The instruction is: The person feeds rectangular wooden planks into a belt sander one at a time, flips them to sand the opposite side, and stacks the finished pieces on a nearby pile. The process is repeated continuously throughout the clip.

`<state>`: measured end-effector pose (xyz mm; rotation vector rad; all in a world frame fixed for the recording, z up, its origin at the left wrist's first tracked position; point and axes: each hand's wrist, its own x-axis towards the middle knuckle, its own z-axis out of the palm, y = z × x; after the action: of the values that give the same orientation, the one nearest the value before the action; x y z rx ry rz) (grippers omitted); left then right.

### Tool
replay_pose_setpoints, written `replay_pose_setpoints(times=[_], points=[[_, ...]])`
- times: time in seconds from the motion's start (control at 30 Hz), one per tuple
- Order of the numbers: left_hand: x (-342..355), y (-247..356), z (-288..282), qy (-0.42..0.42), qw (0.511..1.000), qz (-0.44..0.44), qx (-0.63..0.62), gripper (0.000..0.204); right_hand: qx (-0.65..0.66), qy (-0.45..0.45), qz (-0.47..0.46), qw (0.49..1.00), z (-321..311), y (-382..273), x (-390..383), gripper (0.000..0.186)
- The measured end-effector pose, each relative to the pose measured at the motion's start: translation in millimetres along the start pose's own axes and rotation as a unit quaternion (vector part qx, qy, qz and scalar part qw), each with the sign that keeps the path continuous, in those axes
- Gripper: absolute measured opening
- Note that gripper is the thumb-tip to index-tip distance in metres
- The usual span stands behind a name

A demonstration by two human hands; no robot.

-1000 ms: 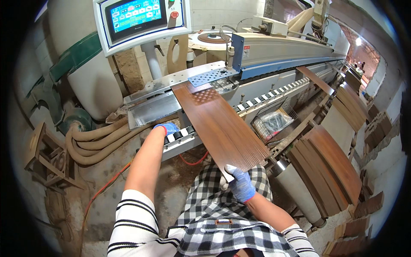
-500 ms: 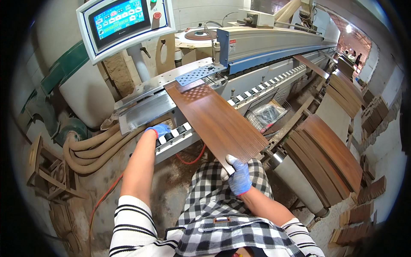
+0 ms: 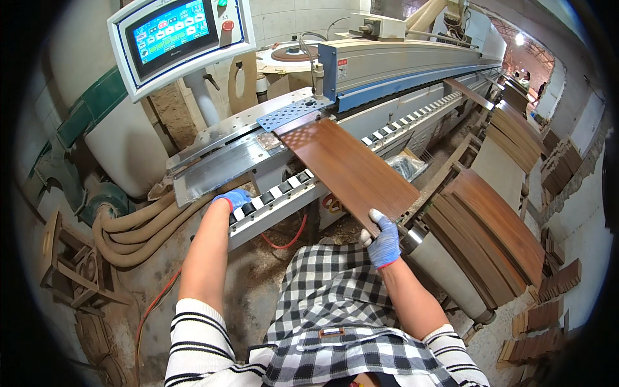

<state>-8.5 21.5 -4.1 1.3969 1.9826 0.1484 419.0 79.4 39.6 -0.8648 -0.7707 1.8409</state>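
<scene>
panel [image 3: 351, 169] between hands, right hand [image 3: 384, 240] gripping near end

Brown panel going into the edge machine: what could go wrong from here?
1. The right hand holds only the near corner of the brown panel, so it could skew off the roller track.
2. The left hand rests on the rollers beside the panel, a possible pinch point.
3. The red cable hanging under the track could snag.

A long brown wooden board [image 3: 351, 169] with fine grain lies flat on the roller track. Its far end sits under a perforated metal plate; its near end overhangs.
</scene>
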Motion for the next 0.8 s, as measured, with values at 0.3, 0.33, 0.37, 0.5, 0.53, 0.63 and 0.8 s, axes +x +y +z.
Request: replay_pose_setpoints(times=[0.3, 0.33, 0.37, 0.5, 0.53, 0.63, 0.8], points=[[-10.5, 9.8, -0.7, 0.003, 1.000, 0.014, -0.008, 0.040, 0.008, 0.039, -0.005, 0.999, -29.2, -47.0, 49.4, 0.018], [-9.5, 9.5, 0.0, -0.006, 1.000, -0.003, -0.026, 0.040, 0.011, 0.064, -0.015, 0.998, -31.0, -51.9, 55.1, 0.020], [-10.9, 16.0, -0.7, -0.016, 0.999, -0.018, -0.042, 0.040, -0.009, 0.065, -0.010, 0.998, -37.7, -56.6, 59.8, 0.026], [-19.3, 32.0, -4.8, -0.030, 0.996, -0.071, -0.053, 0.031, 0.064, 0.029, 0.020, 0.997, -60.7, -73.7, 51.4, 0.035], [1.3, -14.5, 0.2, -0.019, 0.997, -0.047, -0.062, 0.029, 0.060, 0.019, 0.003, 0.998, -72.7, -74.3, 47.0, 0.035], [10.1, -17.9, 2.8, 0.022, 0.984, -0.128, -0.125, 0.027, -0.016, 0.073, -0.073, 0.995, -126.4, -89.6, 14.0, 0.036], [-6.4, -4.7, -1.0, 0.006, 0.988, -0.051, -0.148, 0.028, -0.179, 0.337, -0.313, 0.870, -255.8, -139.0, -75.4, 0.051]])
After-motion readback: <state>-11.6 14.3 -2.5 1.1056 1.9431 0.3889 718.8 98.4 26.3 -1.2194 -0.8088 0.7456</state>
